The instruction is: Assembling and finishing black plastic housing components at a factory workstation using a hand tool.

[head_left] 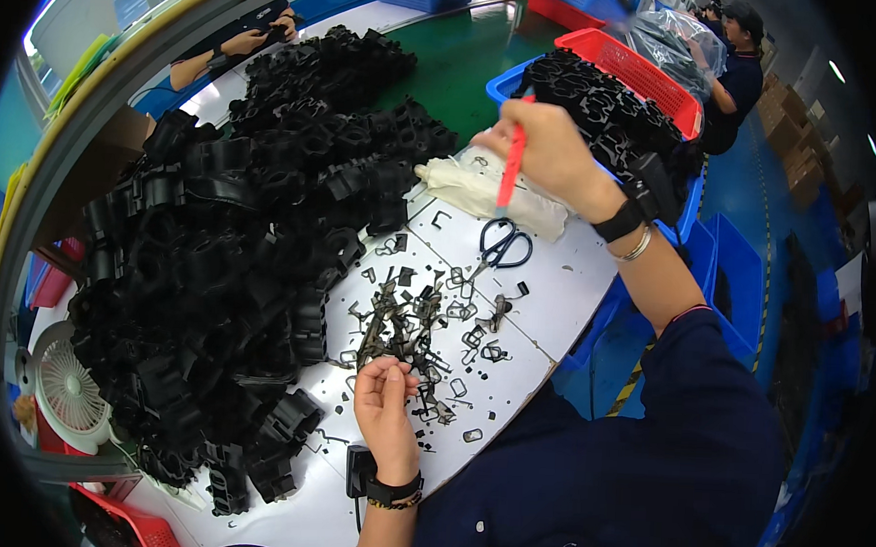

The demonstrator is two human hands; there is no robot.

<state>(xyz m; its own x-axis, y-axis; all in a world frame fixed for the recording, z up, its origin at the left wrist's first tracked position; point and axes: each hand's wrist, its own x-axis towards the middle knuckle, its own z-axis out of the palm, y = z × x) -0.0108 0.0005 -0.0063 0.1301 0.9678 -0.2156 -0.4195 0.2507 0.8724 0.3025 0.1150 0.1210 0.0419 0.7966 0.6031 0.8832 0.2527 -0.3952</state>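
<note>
My right hand (555,159) is raised over the right side of the white table, its fingers closed round a slim red tool (513,164) that points down; its tip is too blurred to tell the kind. Below it lies a cream cloth (534,212) beside dark-handled scissors (504,247). At the near edge of a scatter of small black scraps (407,321), my left hand (386,393) has its fingers curled and pinched together. Whatever it holds, if anything, is hidden. A large heap of black moulded plastic parts (234,255) rises to the left of both hands.
A blue crate (690,201) full of black parts stands at the right, with a red basket (652,78) behind it. A white fan (71,389) is at the left. Across the table are a co-worker's hands (258,36); another person (735,76) stands far right.
</note>
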